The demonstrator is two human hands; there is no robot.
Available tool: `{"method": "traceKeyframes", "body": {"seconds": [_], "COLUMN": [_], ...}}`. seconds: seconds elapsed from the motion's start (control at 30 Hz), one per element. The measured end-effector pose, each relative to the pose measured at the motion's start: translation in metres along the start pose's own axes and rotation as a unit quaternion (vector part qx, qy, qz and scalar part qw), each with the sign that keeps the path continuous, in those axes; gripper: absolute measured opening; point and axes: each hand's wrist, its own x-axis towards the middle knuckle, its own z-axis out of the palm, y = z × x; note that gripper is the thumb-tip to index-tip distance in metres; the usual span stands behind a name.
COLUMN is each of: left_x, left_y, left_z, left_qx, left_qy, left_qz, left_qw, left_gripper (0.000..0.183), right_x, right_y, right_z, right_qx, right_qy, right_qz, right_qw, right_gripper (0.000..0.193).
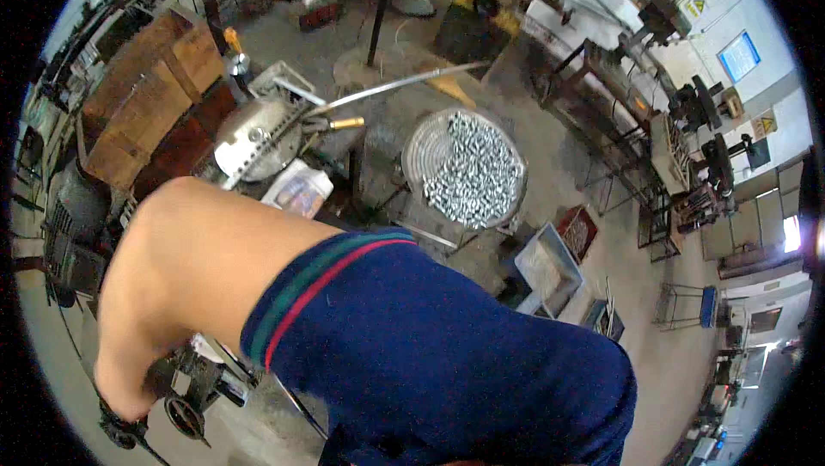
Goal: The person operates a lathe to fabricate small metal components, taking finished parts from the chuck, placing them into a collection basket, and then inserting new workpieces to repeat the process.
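Observation:
A bare arm in a short navy sleeve point(464, 354) with green and red trim crosses the lower part of the view from the right, bends at the elbow and runs down at the left; I take it for my right arm. My right hand point(127, 393) is at the lower left, blurred, its fingers not distinguishable. Nearest to it are a dark machine part point(120, 432) and a dark handwheel point(183, 419); I cannot tell whether it touches either. My left hand is not in view. Beyond the arm, a round pan point(419, 152) holds many small shiny metal pieces point(481, 174).
Beside the pan are a long metal bar point(404, 83), a rounded metal cover point(249, 144) and a white plastic bag point(305, 191). A brown wooden box point(155, 92) stands at the left. To the right are a grey-blue bin point(550, 268), a red crate point(577, 234) and bench machines point(713, 165).

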Motion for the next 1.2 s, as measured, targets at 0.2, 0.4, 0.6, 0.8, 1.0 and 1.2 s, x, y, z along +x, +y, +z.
{"method": "traceKeyframes", "body": {"seconds": [0.2,0.4,0.6,0.8,1.0,1.2], "left_x": [0.044,0.032,-0.004,0.05,0.028,-0.027], "left_y": [-0.115,0.03,0.085,0.121,0.117,0.207], "left_z": [0.049,0.175,0.307,0.245,0.217,0.086], "left_qx": [0.061,-0.213,-0.161,0.133,0.03,-0.193], "left_qy": [-0.062,-0.065,-0.227,-0.219,-0.227,-0.427], "left_qz": [-0.109,-0.069,-0.058,0.138,0.064,0.054], "left_qw": [0.99,0.972,0.959,0.957,0.971,0.882], "left_gripper": [0.045,0.03,0.032,0.02,0.031,0.045], "right_x": [-0.009,-0.115,-0.298,-0.474,-0.656,-0.696], "right_y": [-0.047,-0.049,-0.034,-0.047,-0.072,-0.101], "right_z": [-0.066,-0.105,-0.009,0.097,0.182,0.21], "right_qx": [-0.05,0.002,0.108,0.149,0.022,0.0], "right_qy": [0.041,0.095,0.071,0.081,-0.102,-0.15], "right_qz": [-0.035,-0.026,0.208,0.565,0.782,0.853], "right_qw": [0.997,0.995,0.97,0.808,0.615,0.5], "right_gripper": [0.016,0.012,0.034,0.042,0.064,0.043]}}
